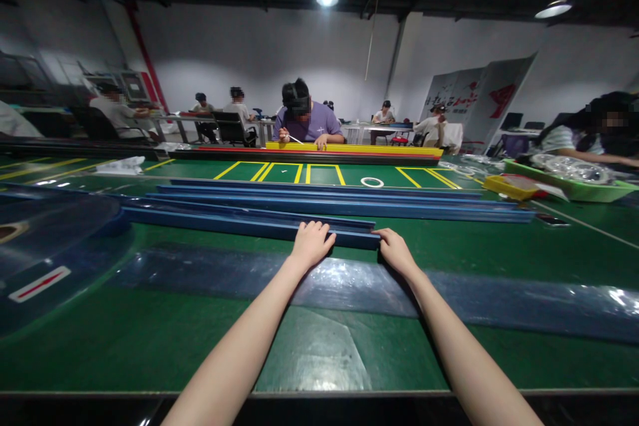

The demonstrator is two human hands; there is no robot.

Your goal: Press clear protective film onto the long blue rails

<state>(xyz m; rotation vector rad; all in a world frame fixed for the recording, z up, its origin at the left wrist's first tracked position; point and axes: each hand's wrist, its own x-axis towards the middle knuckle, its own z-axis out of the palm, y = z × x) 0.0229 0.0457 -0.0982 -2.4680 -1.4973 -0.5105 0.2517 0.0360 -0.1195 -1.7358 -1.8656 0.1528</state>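
A long blue plastic channel strip (pixel 224 225) lies crosswise on the green table (pixel 200 339), its right end in front of me. My left hand (pixel 312 244) is closed over it a little short of that end, fingers across the top. At the very tip, my right hand (pixel 394 250) grips the end with bent fingers; its thumb is hidden. Just beyond lie several more blue channel strips (pixel 424 205), parallel to this one. Nearer to me, under my forearms, a wide clear plastic band (pixel 349 283) stretches across the table.
At left sits a large roll of clear plastic (pixel 64 246). A white ring (pixel 372 182), a phone (pixel 552 220), a yellow tray (pixel 509 188) and a green tray (pixel 574 190) lie farther off. Across the table a person in purple (pixel 319 121) works at yellow, red and black strips (pixel 359 153).
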